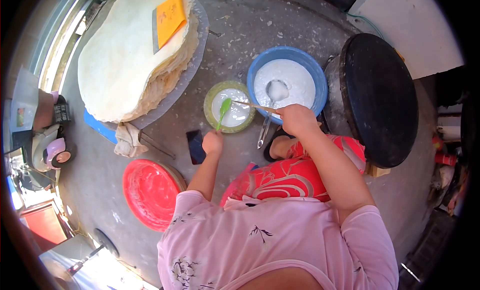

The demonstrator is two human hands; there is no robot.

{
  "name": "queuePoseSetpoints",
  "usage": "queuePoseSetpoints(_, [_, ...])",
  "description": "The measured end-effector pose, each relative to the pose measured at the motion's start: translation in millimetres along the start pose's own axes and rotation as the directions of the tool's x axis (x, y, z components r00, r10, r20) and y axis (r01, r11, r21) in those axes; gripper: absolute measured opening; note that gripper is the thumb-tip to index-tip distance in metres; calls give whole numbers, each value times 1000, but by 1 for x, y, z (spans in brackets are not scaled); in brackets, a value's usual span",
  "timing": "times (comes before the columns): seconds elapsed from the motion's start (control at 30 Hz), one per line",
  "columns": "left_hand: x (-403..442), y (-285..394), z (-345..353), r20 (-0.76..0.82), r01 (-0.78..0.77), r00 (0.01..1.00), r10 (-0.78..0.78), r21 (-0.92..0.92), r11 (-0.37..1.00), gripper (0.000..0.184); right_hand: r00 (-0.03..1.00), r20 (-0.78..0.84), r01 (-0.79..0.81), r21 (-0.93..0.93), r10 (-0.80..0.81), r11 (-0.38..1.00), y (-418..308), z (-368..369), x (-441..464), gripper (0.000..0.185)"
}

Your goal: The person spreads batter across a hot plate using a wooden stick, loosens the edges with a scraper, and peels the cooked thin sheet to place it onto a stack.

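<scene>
My left hand (213, 142) is closed on the handle of a green spatula (225, 107). The spatula's head is over a yellow-green bowl (209, 112) of white liquid. In my right hand (298, 119) is a thin wooden stick (255, 106), its far end reaching over the same bowl beside the spatula. Whether the two tools touch is hard to tell. A blue basin (287, 53) of white batter stands just beyond my right hand. A metal ladle (263, 132) rests in it, its handle hanging over the near rim.
To the right stands a large round black griddle (382, 100). At upper left, a tall stack of thin pancakes (125, 50) carries an orange packet (170, 19). A phone (195, 146) lies on the floor (240, 35) near a red basin (152, 192). A cloth (129, 139) hangs below the stack.
</scene>
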State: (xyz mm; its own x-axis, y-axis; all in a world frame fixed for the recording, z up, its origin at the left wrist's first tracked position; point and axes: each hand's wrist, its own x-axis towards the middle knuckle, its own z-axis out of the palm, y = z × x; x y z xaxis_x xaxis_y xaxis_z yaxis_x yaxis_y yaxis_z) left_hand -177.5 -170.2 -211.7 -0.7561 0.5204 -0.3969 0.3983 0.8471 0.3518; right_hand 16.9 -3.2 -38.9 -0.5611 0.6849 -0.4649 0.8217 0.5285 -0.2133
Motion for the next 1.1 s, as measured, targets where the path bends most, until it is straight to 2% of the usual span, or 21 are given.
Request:
queuePoseSetpoints(0.1, [-2,-10,-7,-22,-9,1000,10,37,999,24,996,58,-61,-77,66,995,-11,-5,-2,28])
queuePoseSetpoints(0.17, [-4,-14,-8,-29,-3,1000,4,42,999,24,996,88,-12,20,10,1000,-19,-16,-10,30])
queuePoseSetpoints(0.2, [-4,-14,-9,-36,-15,999,17,44,999,24,996,88,-11,21,9,1000,-17,-8,-8,30])
queuePoseSetpoints(0.27, [-4,-14,-12,-44,-29,999,31,48,998,23,988,137,50,167,-74,985,-10,17,2,30])
queuePoseSetpoints(0.3, [-5,-13,-13,-56,-49,997,52,55,997,22,988,137,50,169,-74,984,-9,19,5,30])
queuePoseSetpoints(0.37, [-4,-17,-11,-69,-72,995,76,65,995,20,996,84,4,27,-6,1000,-7,20,12,31])
queuePoseSetpoints(0.43, [2,-32,1,-150,-226,965,217,-43,973,24,993,114,-15,32,11,999,-5,8,11,32])
queuePoseSetpoints(0.47, [9,-37,6,-151,-227,964,219,-43,973,24,989,145,-34,35,29,999,-4,4,10,33])
queuePoseSetpoints(0.5, [13,-37,6,130,76,991,-20,-445,892,27,989,145,-35,34,30,999,-3,5,10,33])
queuePoseSetpoints(0.53, [16,-38,6,467,439,876,-124,-663,607,29,992,129,-24,113,9,993,-3,7,9,33])
queuePoseSetpoints(0.57, [17,-38,7,468,440,875,-124,-662,607,29,994,111,-11,190,-10,982,-2,10,9,34])
queuePoseSetpoints(0.63, [14,-27,-6,691,690,717,-91,-686,228,31,988,146,25,213,-57,977,-2,21,9,35])
queuePoseSetpoints(0.67, [16,-26,-7,691,690,717,-91,-686,229,31,978,179,60,239,-105,969,-1,28,9,35])
queuePoseSetpoints(0.73, [18,-27,-10,746,746,665,-38,-660,90,29,985,155,35,239,-74,970,0,42,11,33])
queuePoseSetpoints(0.8, [15,-28,-15,750,747,661,-10,-656,109,29,991,126,10,237,-41,971,4,45,14,32])
queuePoseSetpoints(0.87, [8,-29,-19,753,746,658,16,-654,124,29,994,110,2,104,-14,995,7,41,16,29])
queuePoseSetpoints(0.93, [-3,-23,-22,684,674,728,-45,-703,225,29,998,59,12,49,-15,999,3,38,14,29])
queuePoseSetpoints(0.97, [-8,-21,-19,683,674,729,-45,-704,226,29,1000,9,18,-10,-18,1000,1,37,13,30])
queuePoseSetpoints(1.03, [-18,-19,-12,575,504,818,6,-722,475,29,999,-9,44,-67,-44,997,-1,46,18,29])
queuePoseSetpoints(1.07, [-11,-32,10,485,344,872,71,-709,616,28,997,-26,67,-124,-71,990,-1,50,20,28])
queuePoseSetpoints(1.1, [-7,-34,21,484,343,872,71,-709,616,28,997,-27,67,-124,-71,990,-4,44,18,28])
